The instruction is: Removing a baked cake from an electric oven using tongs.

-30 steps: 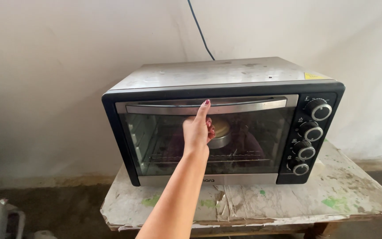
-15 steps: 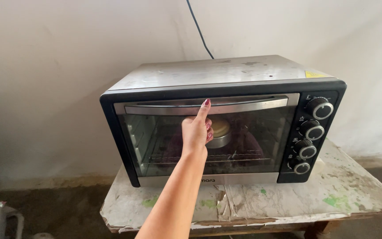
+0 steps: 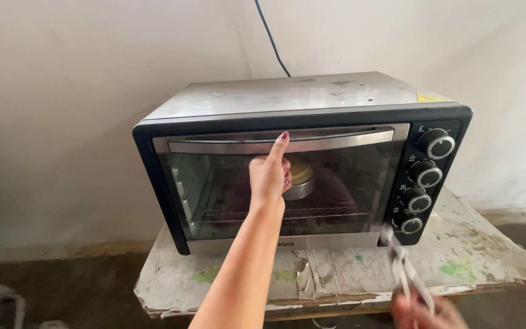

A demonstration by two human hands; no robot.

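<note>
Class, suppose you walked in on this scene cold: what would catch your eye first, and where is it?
First the big black and silver toaster oven on a worn, paint-flaked table against a pale wall. Next the left hand, raised at mid-door with its index fingertip on the oven's handle bar, a round metal pan visible through the glass behind it. At the bottom right edge, the right hand holds blurred metal tongs.

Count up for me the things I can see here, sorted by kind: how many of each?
Black and silver countertop oven: 1
Round control knobs: 4
Round metal pan behind the oven's glass: 1
Metal tongs in the right hand: 1
Worn, paint-stained table: 1
Dark cable on the wall: 1
Left hand, finger at the door handle: 1
Total: 12
</note>
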